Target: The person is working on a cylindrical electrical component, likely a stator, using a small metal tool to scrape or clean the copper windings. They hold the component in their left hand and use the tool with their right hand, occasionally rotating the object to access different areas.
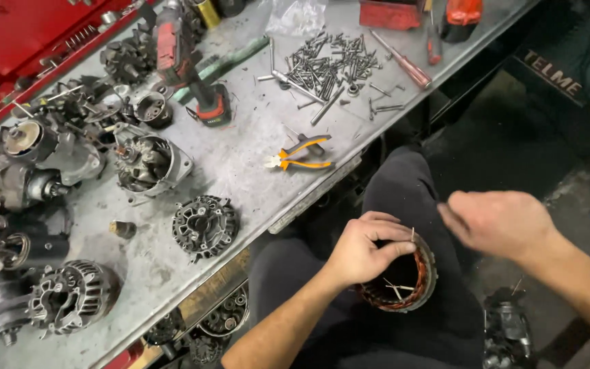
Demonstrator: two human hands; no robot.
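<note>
Clearly, the round copper-wound stator ring [404, 280] at lower centre is pinched by the left hand [363, 249]; the right hand [496, 222], loosely curled and blurred, hovers, so thin wire leads could likely be bent.

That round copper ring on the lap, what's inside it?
Inside the ring are coppery wire coils around the wall and a few thin loose wire ends crossing the dark middle. The left hand covers its near-left edge, so that part is hidden.

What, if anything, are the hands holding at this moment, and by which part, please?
The left hand grips a copper-wound stator ring by its upper rim, resting it on the lap. The right hand hovers beside it, blurred; whether it pinches a wire cannot be told.
</note>
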